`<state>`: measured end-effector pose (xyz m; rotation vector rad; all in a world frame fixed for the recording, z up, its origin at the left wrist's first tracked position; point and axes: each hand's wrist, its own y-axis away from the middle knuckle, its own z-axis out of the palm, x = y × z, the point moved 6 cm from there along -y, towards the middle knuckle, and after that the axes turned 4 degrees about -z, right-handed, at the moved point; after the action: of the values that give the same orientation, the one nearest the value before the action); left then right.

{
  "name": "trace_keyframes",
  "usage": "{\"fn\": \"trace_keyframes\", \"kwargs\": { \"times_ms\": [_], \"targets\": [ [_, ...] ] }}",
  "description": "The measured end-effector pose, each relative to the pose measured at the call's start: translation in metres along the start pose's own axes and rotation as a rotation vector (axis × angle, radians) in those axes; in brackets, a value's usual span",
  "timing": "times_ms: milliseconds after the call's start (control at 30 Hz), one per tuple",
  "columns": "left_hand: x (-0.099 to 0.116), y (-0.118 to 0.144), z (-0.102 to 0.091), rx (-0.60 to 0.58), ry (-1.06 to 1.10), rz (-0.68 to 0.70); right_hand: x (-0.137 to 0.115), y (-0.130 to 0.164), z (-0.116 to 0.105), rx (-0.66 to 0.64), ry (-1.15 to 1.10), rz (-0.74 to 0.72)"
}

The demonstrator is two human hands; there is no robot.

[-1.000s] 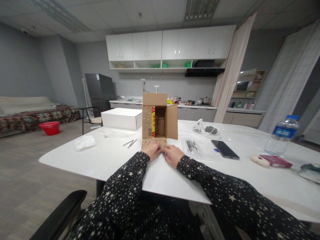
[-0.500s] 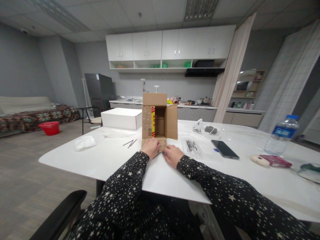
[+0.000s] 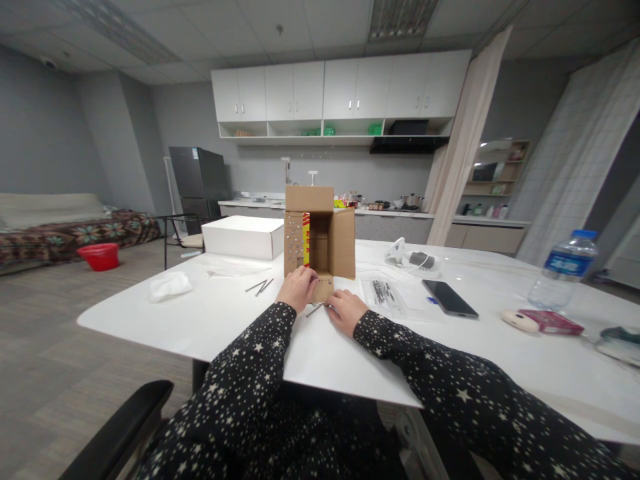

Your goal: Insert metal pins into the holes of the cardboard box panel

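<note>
A brown cardboard box [image 3: 343, 243] lies on its side on the white table [image 3: 235, 320], its opening towards me and its flaps spread. Rows of small nails stud the left flap [image 3: 294, 243]. My left hand [image 3: 299, 288] grips the bottom flap [image 3: 325, 288] and covers most of it. Just right of that flap my right hand [image 3: 346, 310] rests on the table. Its fingertips pinch the end of a thin nail [image 3: 315, 310] that points left, under the flap's front edge.
Loose nails [image 3: 260, 287] lie left of the box, near a crumpled white bag [image 3: 170, 285] and a white carton [image 3: 243, 237]. To the right are a clear bag of nails [image 3: 385, 293], a phone [image 3: 449, 299], a water bottle [image 3: 565, 270] and a red packet [image 3: 550, 322].
My left hand has slid up from the flap's front edge towards the box opening. A nail now shows at the flap's front edge. My right hand has barely moved.
</note>
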<state>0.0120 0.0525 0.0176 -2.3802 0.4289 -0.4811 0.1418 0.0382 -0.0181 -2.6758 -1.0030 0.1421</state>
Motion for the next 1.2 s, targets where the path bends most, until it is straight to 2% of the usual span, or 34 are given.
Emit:
{"fn": "trace_keyframes", "kwargs": {
  "times_ms": [567, 933, 1200],
  "targets": [
    [-0.003, 0.002, 0.013, -0.157, -0.133, 0.001, 0.001, -0.001, 0.001, -0.002, 0.011, -0.009],
    [-0.009, 0.002, 0.014, -0.191, -0.077, -0.041, 0.001, 0.0, 0.001, -0.009, 0.008, -0.004],
    [-0.014, 0.002, 0.012, -0.147, -0.065, -0.076, -0.001, 0.002, -0.002, 0.001, -0.001, -0.003]
  ]
}}
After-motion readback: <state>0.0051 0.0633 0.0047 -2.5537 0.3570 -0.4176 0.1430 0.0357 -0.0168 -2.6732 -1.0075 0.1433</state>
